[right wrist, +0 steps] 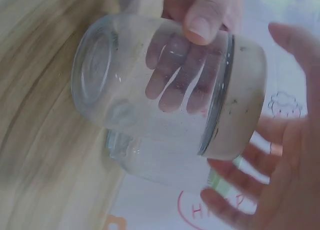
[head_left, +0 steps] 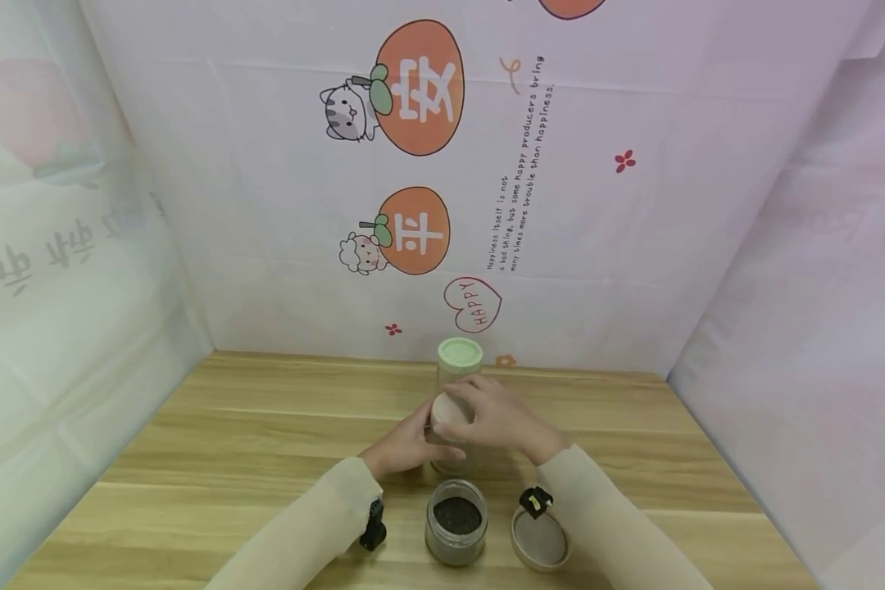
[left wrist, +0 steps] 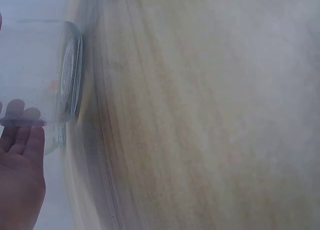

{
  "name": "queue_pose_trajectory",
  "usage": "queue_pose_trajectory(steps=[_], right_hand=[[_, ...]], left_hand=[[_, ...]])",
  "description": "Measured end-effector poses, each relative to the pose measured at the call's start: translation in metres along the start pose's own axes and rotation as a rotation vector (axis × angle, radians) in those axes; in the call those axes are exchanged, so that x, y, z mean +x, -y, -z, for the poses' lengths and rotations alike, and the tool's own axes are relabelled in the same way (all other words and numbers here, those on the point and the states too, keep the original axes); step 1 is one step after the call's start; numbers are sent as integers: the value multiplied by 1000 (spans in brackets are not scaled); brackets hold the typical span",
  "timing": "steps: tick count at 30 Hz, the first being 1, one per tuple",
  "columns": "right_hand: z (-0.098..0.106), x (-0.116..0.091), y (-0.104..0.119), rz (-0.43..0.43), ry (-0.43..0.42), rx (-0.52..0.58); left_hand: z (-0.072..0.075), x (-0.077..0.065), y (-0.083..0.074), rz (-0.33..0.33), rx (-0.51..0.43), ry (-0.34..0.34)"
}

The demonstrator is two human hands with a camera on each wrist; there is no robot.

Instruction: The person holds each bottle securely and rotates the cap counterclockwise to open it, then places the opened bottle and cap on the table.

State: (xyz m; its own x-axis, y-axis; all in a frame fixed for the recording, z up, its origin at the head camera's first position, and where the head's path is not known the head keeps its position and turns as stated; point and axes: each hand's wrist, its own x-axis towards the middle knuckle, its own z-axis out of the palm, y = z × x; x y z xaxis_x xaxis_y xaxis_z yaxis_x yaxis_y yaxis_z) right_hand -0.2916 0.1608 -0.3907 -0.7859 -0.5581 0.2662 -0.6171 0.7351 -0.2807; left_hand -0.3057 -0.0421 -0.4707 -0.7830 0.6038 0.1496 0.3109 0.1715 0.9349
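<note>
A clear glass jar with a pale lid (right wrist: 239, 98) is tilted on its side in the right wrist view. My left hand (head_left: 406, 447) grips its glass body (right wrist: 135, 85), thumb on the near side and fingers seen through the glass. Around the lid, my right hand (head_left: 490, 414) is spread, its fingers close to the rim and its thumb apart from it. Whether those fingertips touch the lid is hard to tell. The glass looks see-through, with nothing visible inside. Part of the jar is hidden by both hands in the head view.
Behind stands another clear jar with a light green lid (head_left: 460, 352). Nearer to me, an uncovered jar (head_left: 456, 551) contains dark granular stuff (head_left: 457, 515). A loose round lid (head_left: 540, 541) lies to its right, beneath the right forearm. Printed cloth surrounds the wooden table (head_left: 265, 426).
</note>
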Motion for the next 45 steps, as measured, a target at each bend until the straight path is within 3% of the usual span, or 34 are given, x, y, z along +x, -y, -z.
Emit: queue_pose_trajectory(steps=[6, 12, 18, 24, 31, 39, 45], right_hand=[[-3, -5, 11, -100, -102, -136], [-4, -6, 20, -192, -59, -197], [-6, -5, 21, -182, -56, -202], [-9, -4, 15, -147, -71, -108], [-8, -3, 0, -44, -35, -5], [3, 4, -18, 47, 137, 167], [11, 8, -22, 83, 256, 265]], left_hand=[[0, -1, 1, 3, 0, -1], [-1, 0, 2, 19, -22, -12], [-1, 0, 3, 16, -39, -8], [-1, -1, 1, 5, -33, -11], [-1, -1, -2, 10, -21, -20], [0, 1, 0, -1, 3, -17], [-1, -1, -1, 28, 27, -28]])
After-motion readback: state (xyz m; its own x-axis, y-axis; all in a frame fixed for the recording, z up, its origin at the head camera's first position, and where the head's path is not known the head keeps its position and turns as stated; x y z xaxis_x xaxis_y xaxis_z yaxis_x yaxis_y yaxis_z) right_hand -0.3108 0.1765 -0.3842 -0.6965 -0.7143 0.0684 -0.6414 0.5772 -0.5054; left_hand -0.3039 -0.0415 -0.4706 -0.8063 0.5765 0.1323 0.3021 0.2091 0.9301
